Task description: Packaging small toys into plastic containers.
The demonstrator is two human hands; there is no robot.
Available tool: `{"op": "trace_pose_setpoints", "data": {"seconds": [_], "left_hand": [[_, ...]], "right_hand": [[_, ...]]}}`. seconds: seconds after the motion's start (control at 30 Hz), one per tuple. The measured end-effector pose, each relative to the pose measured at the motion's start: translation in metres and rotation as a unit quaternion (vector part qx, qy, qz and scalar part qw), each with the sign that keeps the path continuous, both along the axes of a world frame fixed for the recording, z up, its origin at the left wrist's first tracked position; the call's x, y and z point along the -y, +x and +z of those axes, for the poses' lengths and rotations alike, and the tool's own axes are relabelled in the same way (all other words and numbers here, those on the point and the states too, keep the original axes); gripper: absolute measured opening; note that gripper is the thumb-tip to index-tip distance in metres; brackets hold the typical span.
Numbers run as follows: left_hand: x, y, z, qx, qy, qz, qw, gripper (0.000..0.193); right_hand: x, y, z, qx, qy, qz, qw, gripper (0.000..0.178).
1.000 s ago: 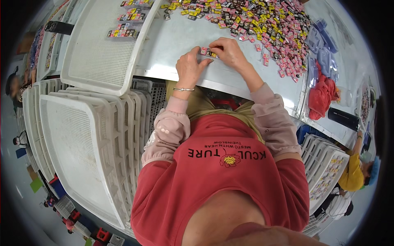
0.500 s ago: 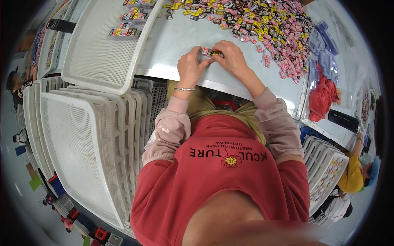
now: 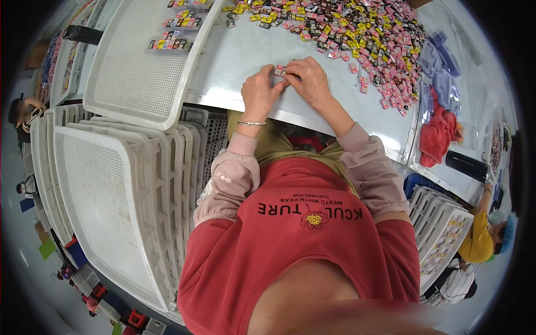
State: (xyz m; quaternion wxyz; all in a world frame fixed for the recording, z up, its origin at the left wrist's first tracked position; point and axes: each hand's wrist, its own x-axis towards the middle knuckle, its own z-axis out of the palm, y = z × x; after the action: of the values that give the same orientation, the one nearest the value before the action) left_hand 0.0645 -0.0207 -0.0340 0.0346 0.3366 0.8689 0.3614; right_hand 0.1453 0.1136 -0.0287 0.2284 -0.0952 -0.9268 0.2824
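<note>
Near the front edge of the white table, my two hands meet around a small pink printed block (image 3: 280, 70). My left hand (image 3: 259, 91) curls its thumb and fingers against the block's left side. My right hand (image 3: 309, 81) closes in from the right with its fingertips at the same block, hiding whatever lies beneath them. Beyond my hands spreads a big heap of small pink, yellow and black blocks (image 3: 357, 33). A few loose pink blocks (image 3: 364, 85) lie to the right of my right hand.
To the left, a white mesh tray (image 3: 134, 84) carries rows of blocks in clear holders (image 3: 169, 42). Stacked white trays (image 3: 100, 201) stand below it. On the right are clear plastic holders (image 3: 444, 84), red cloth (image 3: 436, 137) and a black box (image 3: 467, 165). A person in yellow (image 3: 479, 237) is at far right.
My right hand has shifted left, closer to my left hand. Its fingers now cover the dark and yellow blocks that showed beside the pink one. My left hand stays nearly still.
</note>
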Motion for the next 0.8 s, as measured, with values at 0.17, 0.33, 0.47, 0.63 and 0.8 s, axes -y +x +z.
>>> {"op": "trace_pose_setpoints", "data": {"seconds": [0.17,0.33,0.47,0.63,0.8], "left_hand": [[0.001,0.000,0.001,0.003,-0.001,0.000,1.000,0.046],[0.000,-0.001,0.000,0.009,-0.005,-0.008,1.000,0.048],[0.002,-0.002,0.000,0.009,-0.008,-0.004,1.000,0.049],[0.001,-0.002,0.001,0.016,0.001,-0.007,1.000,0.050],[0.001,-0.001,-0.002,0.008,-0.003,-0.001,1.000,0.049]], "right_hand": [[0.006,0.004,0.004,-0.068,0.114,0.010,0.991,0.014],[-0.003,0.000,0.000,-0.016,0.051,0.036,0.998,0.015],[-0.004,-0.003,0.009,0.028,0.054,0.038,0.997,0.015],[-0.007,-0.001,0.015,0.012,-0.177,-0.003,0.984,0.016],[-0.002,-0.002,-0.004,-0.056,0.001,0.018,0.998,0.010]]}}
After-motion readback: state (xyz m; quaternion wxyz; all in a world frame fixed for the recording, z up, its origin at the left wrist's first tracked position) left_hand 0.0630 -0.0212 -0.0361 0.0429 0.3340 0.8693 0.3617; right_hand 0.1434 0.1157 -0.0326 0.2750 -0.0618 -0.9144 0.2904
